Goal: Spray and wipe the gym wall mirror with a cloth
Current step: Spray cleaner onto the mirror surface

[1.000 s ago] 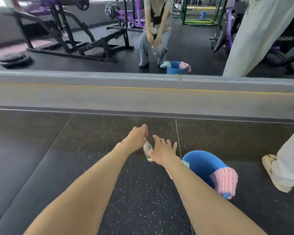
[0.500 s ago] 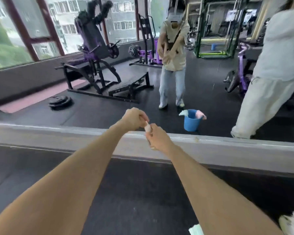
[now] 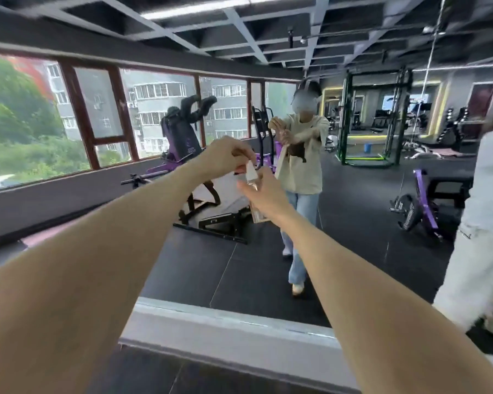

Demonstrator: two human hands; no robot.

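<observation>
- Both arms are now up at chest height before the mirror point(image 3: 353, 223), no longer down at the floor; the view has lifted with them, and the bucket and its cloth have dropped out of frame.
- The right hand point(image 3: 264, 194) wraps round a small clear spray bottle point(image 3: 257, 215), held in the air in front of the glass, well above the mirror's lower edge. The left hand point(image 3: 225, 157) pinches the pale cap point(image 3: 251, 173) at its top.
- The bottle looks like light, stiff plastic, probably slick if wet. Its body seems the sound place to grip, leaving a finger free for the nozzle. The cap is small and could easily slip away.
- Most of the bottle hides behind the right hand, so its fill level and nozzle direction cannot be read. Blur softens the cap; whether it is seated or coming off is unclear.
- A second person point(image 3: 473, 265) in pale clothes is cut off at the right edge of the frame.
</observation>
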